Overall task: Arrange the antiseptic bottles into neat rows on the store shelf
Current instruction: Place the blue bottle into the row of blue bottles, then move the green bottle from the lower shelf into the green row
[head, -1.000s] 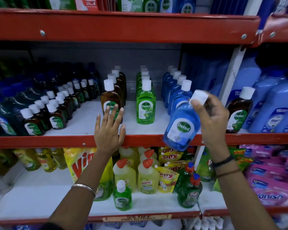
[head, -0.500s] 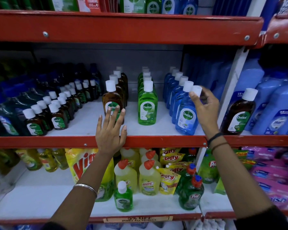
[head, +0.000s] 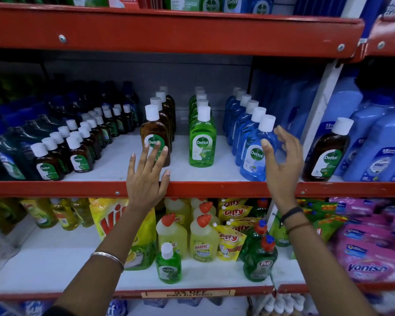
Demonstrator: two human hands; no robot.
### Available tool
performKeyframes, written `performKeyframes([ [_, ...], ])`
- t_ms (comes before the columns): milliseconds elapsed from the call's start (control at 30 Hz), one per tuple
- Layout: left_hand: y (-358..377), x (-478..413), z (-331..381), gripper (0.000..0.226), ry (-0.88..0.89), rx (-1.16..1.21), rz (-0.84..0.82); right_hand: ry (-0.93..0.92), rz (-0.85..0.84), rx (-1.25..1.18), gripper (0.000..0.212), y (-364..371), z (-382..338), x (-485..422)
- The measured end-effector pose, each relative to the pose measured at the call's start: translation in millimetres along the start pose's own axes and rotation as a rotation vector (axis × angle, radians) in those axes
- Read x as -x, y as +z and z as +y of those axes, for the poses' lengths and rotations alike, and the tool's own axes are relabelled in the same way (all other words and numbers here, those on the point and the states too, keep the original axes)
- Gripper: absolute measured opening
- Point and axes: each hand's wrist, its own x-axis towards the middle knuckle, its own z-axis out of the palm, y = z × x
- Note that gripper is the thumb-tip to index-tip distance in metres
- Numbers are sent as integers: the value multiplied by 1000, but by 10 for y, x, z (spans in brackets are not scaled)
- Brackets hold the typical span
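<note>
Blue bottle (head: 255,153) upright at near end of its row on shelf (head: 214,189).
Right hand (head: 281,163) open, thumb touching it; left hand (head: 146,179) flat, open, fingertips on brown bottle (head: 154,135).

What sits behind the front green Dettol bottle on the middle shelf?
Behind the front green Dettol bottle, a row of matching green bottles runs back; only their white caps and shoulders show, their labels covered.

Below the red shelf edge (head: 55,189) stand yellow Harpic bottles (head: 203,238), a yellow Vim pouch (head: 114,222), Giffy pouches (head: 232,240) and green Pril bottles (head: 260,258). Pink Vanish packs (head: 369,254) pile at the right. A discount tag (head: 187,293) hangs underneath.
</note>
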Motion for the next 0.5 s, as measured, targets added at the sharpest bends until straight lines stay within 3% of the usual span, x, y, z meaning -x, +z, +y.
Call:
performKeyframes([
  [133, -32, 54, -197, 56, -6, -27, -7, 19, -112, -102, 28, 114, -164, 729],
  [267, -28, 67, -226, 54, 7, -30, 27, 171, -427, -184, 25, 385, -49, 1508],
  [500, -5, 74, -236, 50, 26, -22, 77, 427, -1067, 6, 65, 889, 521, 2328],
])
